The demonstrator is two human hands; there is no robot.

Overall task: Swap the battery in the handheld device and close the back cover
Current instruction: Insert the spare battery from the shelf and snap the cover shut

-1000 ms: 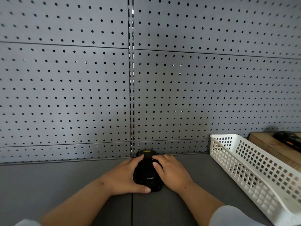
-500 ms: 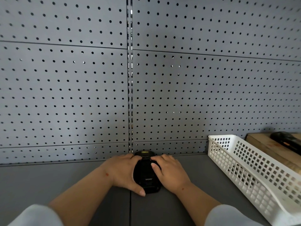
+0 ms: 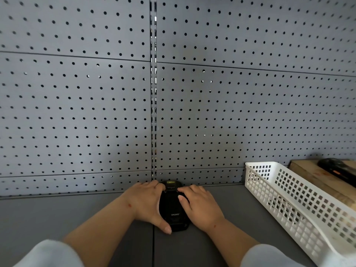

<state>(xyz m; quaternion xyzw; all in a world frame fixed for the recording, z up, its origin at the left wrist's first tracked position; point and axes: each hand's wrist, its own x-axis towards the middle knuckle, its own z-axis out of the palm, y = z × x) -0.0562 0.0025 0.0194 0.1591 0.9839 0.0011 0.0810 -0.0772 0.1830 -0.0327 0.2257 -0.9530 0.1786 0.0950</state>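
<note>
A black handheld device (image 3: 172,211) lies back-up on the grey table, its top end close to the pegboard wall. Its back cover shows a small logo and a yellow label near the top. My left hand (image 3: 146,203) cups its left side, thumb curled round the bottom corner. On the right side rests my right hand (image 3: 200,206), thumb pressing on the back cover and fingers reaching toward the top end. Both hands hold the device flat against the table.
A white slotted plastic basket (image 3: 289,197) stands at the right, running toward me. Behind it a wooden block (image 3: 308,172) carries another dark handheld device (image 3: 339,168). The grey pegboard wall (image 3: 115,112) rises directly behind the table (image 3: 48,214).
The view has shifted slightly. My left thumb has slid down to the device's bottom corner, and both hands have closed in more tightly around the device.
</note>
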